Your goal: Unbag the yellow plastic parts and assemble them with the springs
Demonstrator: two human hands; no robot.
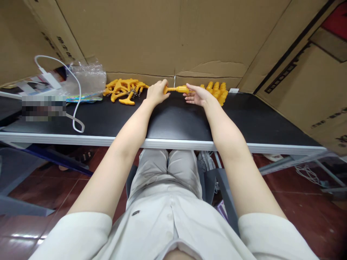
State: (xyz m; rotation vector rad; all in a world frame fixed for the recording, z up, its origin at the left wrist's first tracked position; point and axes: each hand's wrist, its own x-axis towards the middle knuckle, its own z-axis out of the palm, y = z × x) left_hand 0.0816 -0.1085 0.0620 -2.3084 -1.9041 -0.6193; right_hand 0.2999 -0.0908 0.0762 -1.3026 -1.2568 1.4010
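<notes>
My left hand is closed around the handle end of a yellow corkscrew, whose ribbed shaft points right. A thicker yellow sleeve is in line with that shaft, its far end between the thumb and fingers of my right hand. I cannot tell how tightly the two parts are joined. Left of my hands lies a loose pile of yellow T-handled corkscrews with bare metal spirals. Just beyond my right hand stands a group of yellow sleeves, partly hidden by that hand.
Cardboard walls close off the back and sides of the black tabletop. Clear plastic bags and a white cable lie at the left. A small white piece sits behind the sleeves. A metal edge runs along the front.
</notes>
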